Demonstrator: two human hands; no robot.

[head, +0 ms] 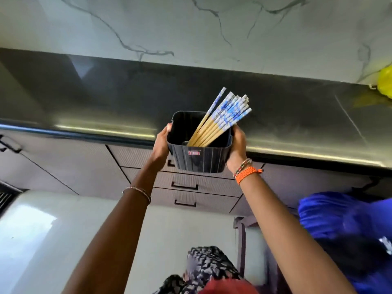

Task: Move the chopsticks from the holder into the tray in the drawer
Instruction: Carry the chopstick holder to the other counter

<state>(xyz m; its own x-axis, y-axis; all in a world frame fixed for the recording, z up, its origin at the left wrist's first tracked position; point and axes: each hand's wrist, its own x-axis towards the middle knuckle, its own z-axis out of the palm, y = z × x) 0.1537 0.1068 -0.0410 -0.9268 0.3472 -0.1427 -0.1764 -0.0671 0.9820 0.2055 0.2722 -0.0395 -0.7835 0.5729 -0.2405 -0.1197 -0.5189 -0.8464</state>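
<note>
I've got the dark ribbed plastic holder (199,153) gripped w/ left hand (162,141) & right hand (238,143) wrapped on its sides at the counter edge; the blue-patterned bamboo chopsticks (222,118) inside look light, stiff, slick, so I'd pinch the bunch mid-shaft.

The only marking is a small red and white label (194,153) stuck near the top of the front wall of the dark holder (199,160). Its print is too small and blurred to read. No other words, numbers or signs show anywhere in the head view.
</note>
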